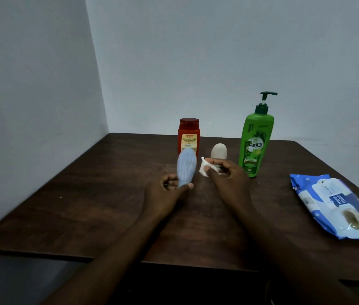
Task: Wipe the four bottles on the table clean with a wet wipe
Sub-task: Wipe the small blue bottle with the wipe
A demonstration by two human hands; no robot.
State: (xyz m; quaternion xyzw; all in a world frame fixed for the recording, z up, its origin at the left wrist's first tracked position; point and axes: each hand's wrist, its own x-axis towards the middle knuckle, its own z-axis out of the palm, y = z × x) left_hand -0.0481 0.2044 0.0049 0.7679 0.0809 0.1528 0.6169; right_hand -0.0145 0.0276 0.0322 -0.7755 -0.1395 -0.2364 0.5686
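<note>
- Head view: the left hand [166, 190] holds a pale blue bottle [186, 167] by its narrow lower end, its fingers [170, 183] curled shut around it and the thumb across the front, so the bottle is tilted and lifted just above the worktop [86, 205].
- The right hand [227, 179] pinches a bunched white wipe [206, 169] between thumb and fingertips, closed on it, just beside the blue bottle; whether the wipe touches the bottle cannot be told.
- The blue bottle appears to be the one being wiped now.
- The red bottle [188, 137] stands upright at the back of the worktop, just behind the blue one.
- A small beige bottle [218, 151] stands upright behind the right hand, partly hidden by it.
- The green pump bottle [256, 142] stands upright to the right of the hands.
- No dirt or wetness is visible on any bottle, so which of these three are already clean cannot be told; at most one bottle is in progress and up to three may remain.
- The pack of wipes [337, 205] lies flat near the right edge of the worktop, well apart from the bottles, ready if a fresh wipe is needed.
</note>
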